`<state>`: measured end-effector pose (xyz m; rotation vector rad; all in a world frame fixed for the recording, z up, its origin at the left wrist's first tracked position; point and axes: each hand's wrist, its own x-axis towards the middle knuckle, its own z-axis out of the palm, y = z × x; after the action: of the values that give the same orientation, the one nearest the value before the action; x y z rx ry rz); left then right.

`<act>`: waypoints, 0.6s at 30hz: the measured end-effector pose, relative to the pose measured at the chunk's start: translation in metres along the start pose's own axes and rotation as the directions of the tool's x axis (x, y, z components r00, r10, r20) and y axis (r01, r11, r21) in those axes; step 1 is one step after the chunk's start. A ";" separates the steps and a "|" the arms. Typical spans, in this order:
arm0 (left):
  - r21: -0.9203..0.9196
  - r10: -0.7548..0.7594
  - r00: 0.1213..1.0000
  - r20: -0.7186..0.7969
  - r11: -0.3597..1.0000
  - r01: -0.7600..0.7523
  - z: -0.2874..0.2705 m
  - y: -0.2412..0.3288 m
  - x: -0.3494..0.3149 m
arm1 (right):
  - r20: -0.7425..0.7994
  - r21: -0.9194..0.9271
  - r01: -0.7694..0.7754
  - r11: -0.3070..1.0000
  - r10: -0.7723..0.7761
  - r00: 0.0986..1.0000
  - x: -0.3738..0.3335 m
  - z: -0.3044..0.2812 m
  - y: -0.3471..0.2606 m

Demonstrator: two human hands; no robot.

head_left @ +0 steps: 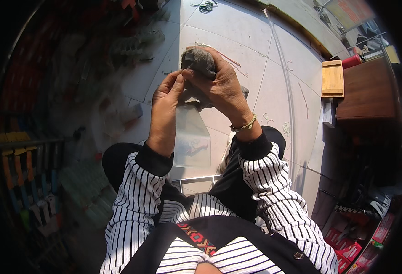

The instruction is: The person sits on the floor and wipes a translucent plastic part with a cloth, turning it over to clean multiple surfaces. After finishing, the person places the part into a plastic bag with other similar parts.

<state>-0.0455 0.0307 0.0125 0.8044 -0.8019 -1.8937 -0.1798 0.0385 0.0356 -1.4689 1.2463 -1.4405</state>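
Note:
My right hand (226, 84) is wrapped round a grey, cloth-like bundle (204, 61) held out above the floor. A small dark flat patch shows on the bundle's left side; its kind is not clear. More grey material (244, 92) hangs out below my right wrist. At the bundle's lower left edge, my left hand (166, 93) has thumb and forefinger pinched together. Whatever lies in that pinch is too small or hidden to make out. Beneath my hands a translucent plastic sheet or bag (191, 144) lies between my knees.
Pale tiles (251, 36) make up the floor, with green string (205, 6) at the far end. To the right stand a small wooden box (332, 80) and a brown cabinet (367, 93). Red packages (347, 246) lie lower right. Tools with orange handles (29, 164) hang at left, in shadow.

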 end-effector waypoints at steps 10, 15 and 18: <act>-0.028 0.042 0.997 -0.067 0.999 -0.044 0.010 -0.011 0.000 | -0.207 -0.561 0.053 0.826 -0.202 0.957 0.001 0.005 0.007; 0.003 -0.043 0.999 -0.012 0.999 0.043 0.008 -0.004 0.000 | -0.030 -0.725 -0.083 0.684 0.088 0.996 -0.003 -0.019 0.001; 0.188 0.156 0.979 -0.127 0.973 -0.131 -0.004 0.009 0.002 | -0.196 -0.753 -0.250 0.609 0.155 0.968 0.001 -0.030 -0.003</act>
<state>-0.0386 0.0245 0.0167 0.9536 -0.9258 -1.6335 -0.2090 0.0424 0.0423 -1.6945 2.2161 -0.8332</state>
